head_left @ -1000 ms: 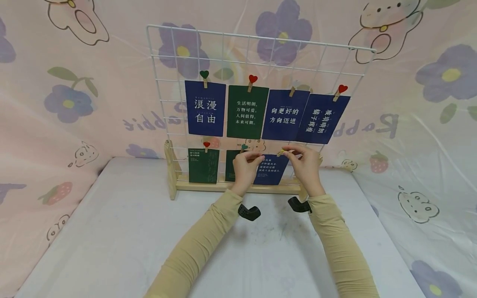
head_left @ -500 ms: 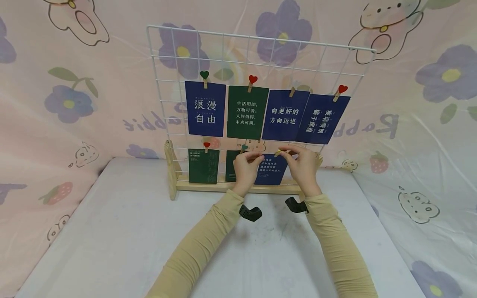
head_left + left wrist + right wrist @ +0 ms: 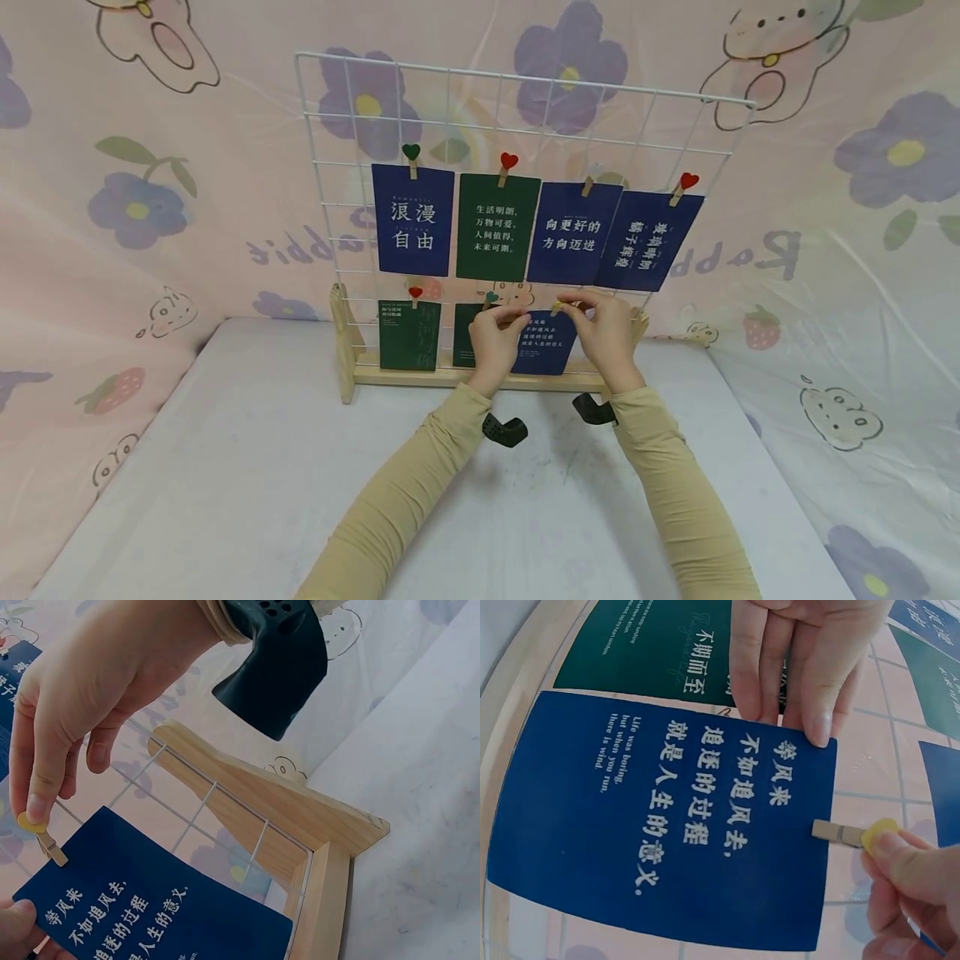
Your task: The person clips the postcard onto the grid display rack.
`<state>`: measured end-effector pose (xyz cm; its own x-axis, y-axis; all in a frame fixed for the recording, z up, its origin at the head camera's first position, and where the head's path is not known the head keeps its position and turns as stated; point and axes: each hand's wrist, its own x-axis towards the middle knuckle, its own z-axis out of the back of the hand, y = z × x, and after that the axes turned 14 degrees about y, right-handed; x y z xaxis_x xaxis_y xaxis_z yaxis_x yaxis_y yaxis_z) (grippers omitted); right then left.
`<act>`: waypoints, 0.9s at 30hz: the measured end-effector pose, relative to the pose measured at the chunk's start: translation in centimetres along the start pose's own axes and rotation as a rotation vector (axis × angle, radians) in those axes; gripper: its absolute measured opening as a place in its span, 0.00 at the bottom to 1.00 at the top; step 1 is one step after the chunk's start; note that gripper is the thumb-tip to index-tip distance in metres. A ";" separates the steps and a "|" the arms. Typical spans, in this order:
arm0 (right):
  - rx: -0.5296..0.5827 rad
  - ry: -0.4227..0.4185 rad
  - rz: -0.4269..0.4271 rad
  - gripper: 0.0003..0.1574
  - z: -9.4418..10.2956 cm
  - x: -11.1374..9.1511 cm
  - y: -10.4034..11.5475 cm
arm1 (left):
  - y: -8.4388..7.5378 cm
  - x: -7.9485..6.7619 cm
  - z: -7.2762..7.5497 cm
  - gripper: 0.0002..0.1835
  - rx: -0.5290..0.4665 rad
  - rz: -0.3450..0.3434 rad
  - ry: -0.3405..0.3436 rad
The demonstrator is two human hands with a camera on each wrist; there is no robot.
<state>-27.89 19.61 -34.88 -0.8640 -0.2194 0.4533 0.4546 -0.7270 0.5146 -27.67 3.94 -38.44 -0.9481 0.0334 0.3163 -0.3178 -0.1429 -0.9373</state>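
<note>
My left hand (image 3: 495,343) pinches the upper left corner of a blue card (image 3: 682,825) with white lettering, at the lower right of the wire grid. My right hand (image 3: 606,333) pinches a small wooden clothespin (image 3: 838,833) by its yellow end (image 3: 32,822). The clothespin's tip overlaps the card's top edge near the middle of that edge. In the left wrist view, the card (image 3: 157,892) lies close against the grid bars. Beside my left hand, a green card (image 3: 463,333) is partly hidden behind it.
The white wire grid (image 3: 525,77) stands in a wooden base (image 3: 408,377) on a white table (image 3: 300,483). Blue and green cards hang in a row above, including a tilted blue one (image 3: 651,240). Another green card (image 3: 408,336) hangs at lower left under a red heart clip (image 3: 416,292).
My right hand has moved slightly left, bringing the clothespin along the top edge of the blue card. My left hand has stayed almost still at the card's corner.
</note>
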 end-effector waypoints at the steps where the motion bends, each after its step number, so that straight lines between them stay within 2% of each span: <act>1: -0.003 0.002 -0.001 0.09 0.0 0.1 0.0 | 0.0 0.0 0.0 0.06 0.002 0.001 -0.001; 10: -0.025 0.019 -0.002 0.08 -0.3 0.3 0.2 | -0.1 0.2 -0.1 0.06 0.017 -0.002 -0.008; 19: 0.002 0.006 0.021 0.08 -0.9 0.2 -0.3 | 0.4 0.3 -0.1 0.06 0.021 0.003 -0.005; 21: 0.017 0.001 0.026 0.09 -1.0 0.1 -0.5 | 0.4 0.2 -0.1 0.06 0.021 0.001 -0.006; 27: 0.148 -0.036 0.016 0.12 -1.1 -0.4 -1.0 | 0.7 -0.1 0.0 0.08 -0.008 -0.019 -0.003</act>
<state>-28.23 19.70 -36.44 -0.8494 -0.2045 0.4866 0.4973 -0.6190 0.6079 -27.81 3.81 -39.09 -0.9417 0.0330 0.3348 -0.3361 -0.1347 -0.9322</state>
